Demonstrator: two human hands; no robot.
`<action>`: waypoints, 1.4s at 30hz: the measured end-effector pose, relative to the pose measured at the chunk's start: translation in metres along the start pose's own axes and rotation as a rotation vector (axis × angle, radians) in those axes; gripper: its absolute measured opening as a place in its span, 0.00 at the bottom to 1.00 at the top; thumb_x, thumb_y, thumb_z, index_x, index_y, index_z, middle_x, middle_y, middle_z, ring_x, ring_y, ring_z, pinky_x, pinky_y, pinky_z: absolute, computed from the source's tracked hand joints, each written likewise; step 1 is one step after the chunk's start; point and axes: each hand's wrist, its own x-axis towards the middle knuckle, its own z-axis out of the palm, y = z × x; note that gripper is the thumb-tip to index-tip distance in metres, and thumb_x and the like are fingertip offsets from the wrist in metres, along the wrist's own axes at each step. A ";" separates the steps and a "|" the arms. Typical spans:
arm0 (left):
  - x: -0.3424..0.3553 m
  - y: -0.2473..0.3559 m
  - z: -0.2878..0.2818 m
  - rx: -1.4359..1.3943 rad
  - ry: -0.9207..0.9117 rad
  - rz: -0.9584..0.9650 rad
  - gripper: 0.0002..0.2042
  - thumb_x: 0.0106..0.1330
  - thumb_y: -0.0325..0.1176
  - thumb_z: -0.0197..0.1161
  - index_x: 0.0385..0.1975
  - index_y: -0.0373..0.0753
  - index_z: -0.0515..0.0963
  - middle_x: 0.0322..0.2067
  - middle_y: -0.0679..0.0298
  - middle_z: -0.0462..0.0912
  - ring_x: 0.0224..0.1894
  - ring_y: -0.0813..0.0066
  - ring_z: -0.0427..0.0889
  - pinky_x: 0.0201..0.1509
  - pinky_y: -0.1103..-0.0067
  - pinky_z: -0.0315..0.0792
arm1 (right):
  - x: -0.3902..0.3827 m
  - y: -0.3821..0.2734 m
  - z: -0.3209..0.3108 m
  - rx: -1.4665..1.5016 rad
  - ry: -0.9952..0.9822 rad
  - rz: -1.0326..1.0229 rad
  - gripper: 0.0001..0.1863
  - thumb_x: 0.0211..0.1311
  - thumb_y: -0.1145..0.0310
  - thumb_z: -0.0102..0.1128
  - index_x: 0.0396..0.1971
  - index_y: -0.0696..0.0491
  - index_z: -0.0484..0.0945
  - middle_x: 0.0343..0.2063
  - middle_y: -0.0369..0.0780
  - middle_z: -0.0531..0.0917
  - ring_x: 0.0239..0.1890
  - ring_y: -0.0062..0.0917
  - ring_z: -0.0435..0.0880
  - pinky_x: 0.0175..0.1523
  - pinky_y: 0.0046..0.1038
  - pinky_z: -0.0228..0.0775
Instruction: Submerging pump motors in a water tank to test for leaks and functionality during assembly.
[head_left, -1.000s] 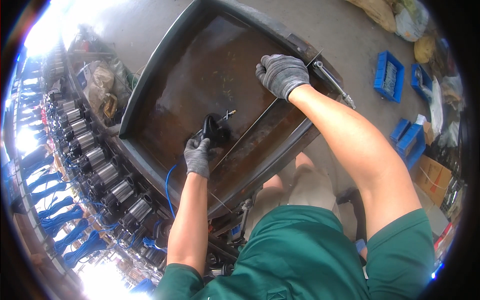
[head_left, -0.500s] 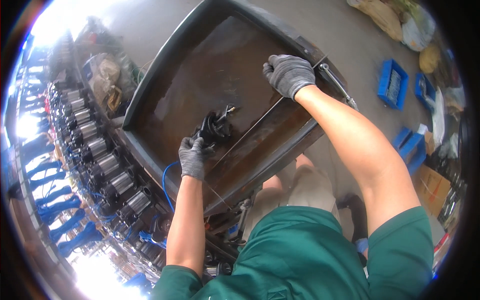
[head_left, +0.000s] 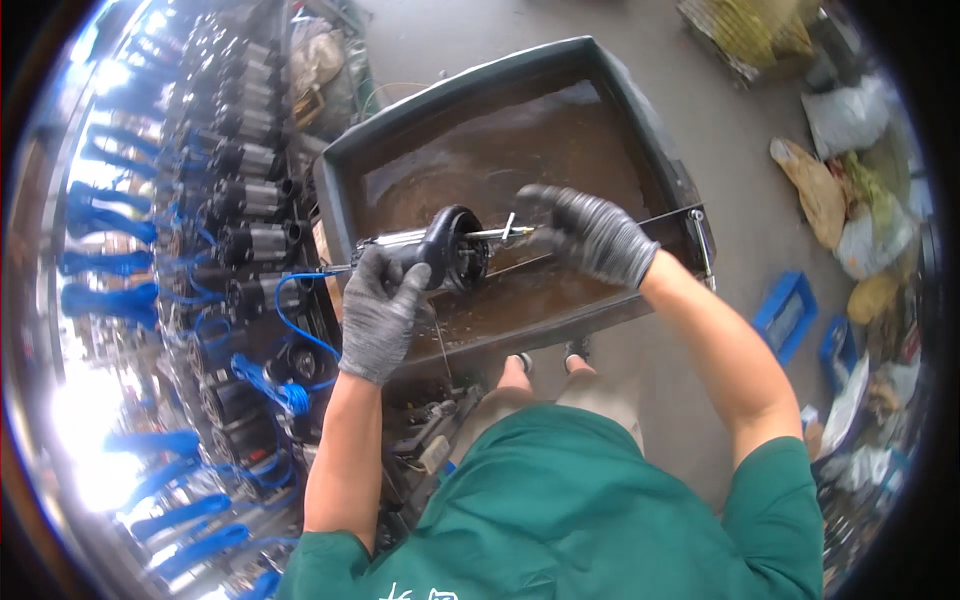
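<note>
In my gloved left hand (head_left: 383,310) is a submersible pump (head_left: 455,250), held lengthwise above a tub (head_left: 470,75) of brown water. The pump has a silver body, a black rounded housing and a metal rod at its right end with a small cross-piece and a brass-coloured tip. From its left end a blue cable (head_left: 285,315) loops down. My gloved right hand (head_left: 595,235) is just right of the rod's tip, its fingers apart and somewhat blurred. Whether they touch the tip is hard to see.
Rows of similar motors (head_left: 255,200) with blue cable bundles (head_left: 110,265) line the left. A metal tool with a round head (head_left: 702,245) lies along the tub's right edge. Blue crates (head_left: 785,315) and sacks (head_left: 810,190) sit on the floor at the right.
My left hand has raised the pump and turned it level, showing its silver body. My right hand has come from the tub's right edge toward the rod's tip, and its fingers have opened.
</note>
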 end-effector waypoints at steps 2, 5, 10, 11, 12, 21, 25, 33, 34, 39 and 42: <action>-0.017 0.007 0.002 -0.016 -0.002 -0.030 0.12 0.71 0.26 0.73 0.36 0.40 0.72 0.30 0.70 0.75 0.24 0.83 0.79 0.24 0.83 0.78 | 0.001 -0.028 0.013 -0.514 -0.143 -0.235 0.24 0.74 0.61 0.65 0.66 0.46 0.78 0.38 0.45 0.86 0.42 0.45 0.89 0.46 0.45 0.83; -0.041 0.009 0.013 -0.085 -0.002 -0.062 0.15 0.72 0.27 0.73 0.34 0.40 0.68 0.29 0.70 0.73 0.26 0.84 0.78 0.23 0.81 0.75 | -0.002 -0.047 0.029 -0.596 -0.298 -0.140 0.17 0.70 0.67 0.64 0.57 0.48 0.80 0.42 0.45 0.88 0.46 0.44 0.89 0.48 0.46 0.82; -0.070 -0.007 0.042 0.163 -0.060 -0.078 0.14 0.71 0.29 0.73 0.34 0.38 0.70 0.25 0.67 0.74 0.25 0.81 0.76 0.27 0.77 0.72 | -0.037 -0.026 0.038 -0.452 -0.308 -0.064 0.19 0.63 0.79 0.63 0.53 0.52 0.84 0.42 0.48 0.89 0.47 0.47 0.88 0.52 0.44 0.81; -0.073 -0.014 0.049 0.158 -0.049 -0.003 0.13 0.71 0.30 0.73 0.35 0.37 0.71 0.24 0.66 0.75 0.25 0.80 0.75 0.29 0.74 0.73 | -0.044 -0.018 0.039 -0.442 -0.326 -0.043 0.19 0.62 0.81 0.62 0.53 0.52 0.84 0.43 0.48 0.89 0.47 0.48 0.88 0.52 0.44 0.81; -0.076 -0.022 0.055 0.250 -0.052 0.018 0.12 0.70 0.30 0.73 0.36 0.37 0.73 0.24 0.65 0.74 0.26 0.78 0.73 0.32 0.71 0.73 | -0.051 -0.011 0.039 -0.402 -0.305 -0.054 0.14 0.68 0.75 0.62 0.52 0.50 0.84 0.44 0.49 0.87 0.48 0.50 0.87 0.52 0.47 0.81; -0.078 -0.065 0.093 0.052 -0.171 -0.037 0.13 0.70 0.30 0.73 0.34 0.36 0.71 0.25 0.63 0.74 0.28 0.73 0.73 0.37 0.71 0.75 | -0.081 0.033 0.047 -0.461 -0.274 0.053 0.12 0.75 0.65 0.63 0.53 0.50 0.85 0.44 0.48 0.88 0.47 0.49 0.87 0.52 0.46 0.81; -0.074 -0.076 0.046 0.168 -0.201 -0.016 0.13 0.71 0.36 0.73 0.42 0.35 0.78 0.32 0.54 0.83 0.36 0.61 0.85 0.46 0.67 0.80 | -0.076 0.025 0.047 -0.534 -0.329 0.103 0.14 0.75 0.63 0.64 0.56 0.50 0.84 0.47 0.50 0.87 0.49 0.50 0.86 0.54 0.46 0.80; -0.063 -0.148 -0.150 1.335 -0.107 0.125 0.13 0.78 0.45 0.61 0.50 0.45 0.83 0.48 0.61 0.87 0.57 0.61 0.85 0.78 0.54 0.61 | -0.042 -0.058 0.076 -0.278 -0.019 0.067 0.12 0.75 0.67 0.63 0.51 0.56 0.83 0.49 0.49 0.84 0.51 0.49 0.84 0.58 0.44 0.78; -0.069 -0.160 -0.159 1.341 -0.135 0.121 0.12 0.76 0.45 0.62 0.47 0.46 0.84 0.46 0.61 0.87 0.56 0.61 0.85 0.77 0.55 0.62 | -0.035 -0.068 0.086 -0.298 -0.013 0.005 0.11 0.75 0.67 0.63 0.50 0.55 0.83 0.48 0.49 0.84 0.51 0.48 0.84 0.58 0.44 0.78; -0.113 -0.224 -0.173 1.224 -0.104 0.248 0.07 0.65 0.36 0.70 0.40 0.45 0.86 0.54 0.61 0.85 0.61 0.58 0.81 0.76 0.59 0.66 | -0.021 -0.093 0.132 -0.541 -0.062 0.092 0.12 0.73 0.61 0.64 0.43 0.53 0.86 0.41 0.48 0.88 0.49 0.47 0.85 0.58 0.46 0.78; -0.103 -0.249 -0.164 1.109 0.171 0.294 0.09 0.63 0.27 0.70 0.43 0.41 0.86 0.59 0.55 0.82 0.65 0.54 0.78 0.75 0.61 0.68 | -0.021 -0.092 0.135 -0.556 -0.046 0.092 0.11 0.72 0.62 0.64 0.41 0.54 0.87 0.40 0.48 0.88 0.48 0.46 0.85 0.58 0.46 0.78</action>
